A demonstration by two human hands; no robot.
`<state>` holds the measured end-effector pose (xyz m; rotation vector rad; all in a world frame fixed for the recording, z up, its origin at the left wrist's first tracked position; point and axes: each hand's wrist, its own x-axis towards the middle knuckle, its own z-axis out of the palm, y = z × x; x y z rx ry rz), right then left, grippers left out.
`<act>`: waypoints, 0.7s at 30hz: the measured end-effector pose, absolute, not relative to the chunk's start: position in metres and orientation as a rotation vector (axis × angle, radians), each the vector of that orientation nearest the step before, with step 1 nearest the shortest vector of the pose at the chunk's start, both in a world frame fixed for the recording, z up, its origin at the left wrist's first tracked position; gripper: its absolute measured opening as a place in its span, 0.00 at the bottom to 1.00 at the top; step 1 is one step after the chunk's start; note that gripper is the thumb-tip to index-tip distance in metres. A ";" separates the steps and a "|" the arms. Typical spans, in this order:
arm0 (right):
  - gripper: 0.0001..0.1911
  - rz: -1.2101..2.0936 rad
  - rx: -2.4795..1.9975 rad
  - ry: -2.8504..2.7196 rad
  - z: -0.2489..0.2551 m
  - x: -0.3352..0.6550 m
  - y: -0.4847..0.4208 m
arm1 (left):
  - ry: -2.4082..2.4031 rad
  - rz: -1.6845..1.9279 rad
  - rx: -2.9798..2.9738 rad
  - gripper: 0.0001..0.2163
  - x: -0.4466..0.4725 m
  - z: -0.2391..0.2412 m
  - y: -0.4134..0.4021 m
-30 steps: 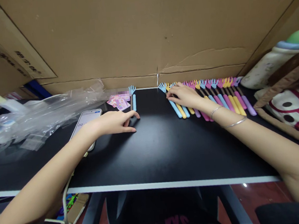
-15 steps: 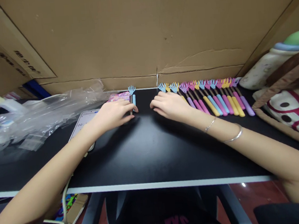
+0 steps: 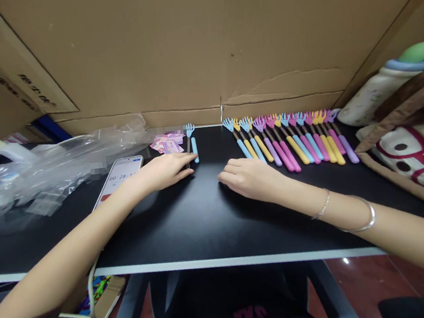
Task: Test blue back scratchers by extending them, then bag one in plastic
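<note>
My left hand (image 3: 173, 169) lies palm down on the desk, fingers stretched out and thumb apart from them. Its fingertips cross the dark rod of a back scratcher with a blue claw (image 3: 190, 129). A light blue handle (image 3: 195, 150) lies just right of that rod; whether the two join, I cannot tell. My right hand (image 3: 249, 178) is palm down with fingers curled together, and nothing shows in them. It sits just in front of a row of back scratchers (image 3: 293, 143) with blue, yellow, pink and purple handles, close to the leftmost handle ends.
Small pink printed cards (image 3: 168, 143) lie behind my left hand. A phone (image 3: 123, 168) showing a running timer is partly under my left forearm. Clear plastic bags (image 3: 72, 155) cover the left side. A bottle (image 3: 378, 90) and a cartoon-face bag (image 3: 410, 155) stand right.
My right hand has drawn back toward me, uncovering the leftmost scratchers of the row. The blue claw and light blue handle by my left hand have shifted slightly right. More of the pink cards shows.
</note>
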<state>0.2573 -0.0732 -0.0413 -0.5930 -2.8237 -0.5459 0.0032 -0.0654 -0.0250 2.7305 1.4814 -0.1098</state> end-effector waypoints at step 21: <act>0.13 -0.158 -0.780 -2.796 -0.037 0.282 -0.078 | 0.691 0.145 2.848 0.14 0.051 -0.013 -0.130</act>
